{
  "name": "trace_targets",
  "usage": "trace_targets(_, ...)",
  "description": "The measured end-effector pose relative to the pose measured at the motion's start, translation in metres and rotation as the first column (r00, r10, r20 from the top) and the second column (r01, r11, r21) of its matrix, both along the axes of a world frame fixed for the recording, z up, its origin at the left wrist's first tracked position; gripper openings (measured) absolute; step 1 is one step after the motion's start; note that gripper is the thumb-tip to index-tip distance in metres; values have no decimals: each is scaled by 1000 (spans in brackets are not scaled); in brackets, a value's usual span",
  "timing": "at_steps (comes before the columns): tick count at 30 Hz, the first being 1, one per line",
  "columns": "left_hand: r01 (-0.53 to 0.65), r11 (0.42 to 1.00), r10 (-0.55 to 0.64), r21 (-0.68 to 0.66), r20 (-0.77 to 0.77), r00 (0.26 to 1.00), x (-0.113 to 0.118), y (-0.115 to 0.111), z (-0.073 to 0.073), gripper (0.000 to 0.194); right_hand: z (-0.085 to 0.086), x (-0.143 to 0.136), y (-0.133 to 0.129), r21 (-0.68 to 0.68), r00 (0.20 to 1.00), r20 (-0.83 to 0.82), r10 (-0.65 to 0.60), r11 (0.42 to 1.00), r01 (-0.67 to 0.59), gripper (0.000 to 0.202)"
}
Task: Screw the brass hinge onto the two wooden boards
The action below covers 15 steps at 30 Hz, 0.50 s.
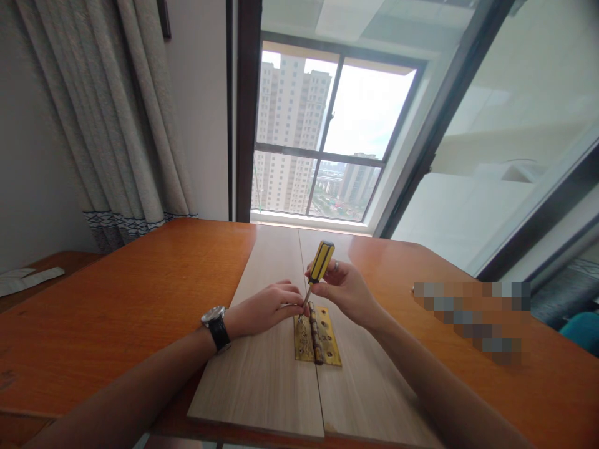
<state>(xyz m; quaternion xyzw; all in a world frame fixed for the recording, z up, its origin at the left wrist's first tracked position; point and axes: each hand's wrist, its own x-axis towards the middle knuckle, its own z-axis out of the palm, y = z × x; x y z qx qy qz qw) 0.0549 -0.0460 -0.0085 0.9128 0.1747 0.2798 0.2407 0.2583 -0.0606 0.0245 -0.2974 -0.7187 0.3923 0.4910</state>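
Observation:
A yellow and black screwdriver (322, 262) is in my right hand (349, 290), with fingers and thumb closed around the lower part of its handle. Its shaft tilts down to the upper left corner of a brass hinge (333, 337). At the shaft's tip, my left hand (269, 308) has thumb and fingertips pinched together; what sits between them is too small to make out. The hinge lies opened flat across the seam between two pale wooden boards (255, 386) (369, 399), its knuckle along the seam. Several screw holes show in its leaves.
Both boards lie side by side on an orange-brown wooden table (178, 280). A blurred patch (472, 318) covers something on the table at right. Behind the table are a window (322, 131), a grey curtain (107, 106) at left and a dark-framed glass panel at right.

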Motion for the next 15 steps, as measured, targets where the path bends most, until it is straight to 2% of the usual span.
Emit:
trace_targets(5, 4, 1000, -4, -8, 0, 1000, -1, 1, 0, 36, 1, -3, -4, -61, 1000, -28, 4, 998, -6, 29)
trace_targets(8, -5, 1000, 5, -11, -14, 1000, -1, 0, 1, 36, 2, -1, -5, -88, 995, -45, 90, 992, -94, 36)
trace_targets(11, -7, 1000, 6, -14, -15, 1000, -1, -1, 2, 36, 4, 1, -6, -88, 985, -59, 165, 982, -170, 36)
trace_targets(15, 0, 1000, -1, -25, -19, 1000, 0, -2, 3, 37, 6, 0, -5, -80, 993, -51, 103, 991, -107, 30)
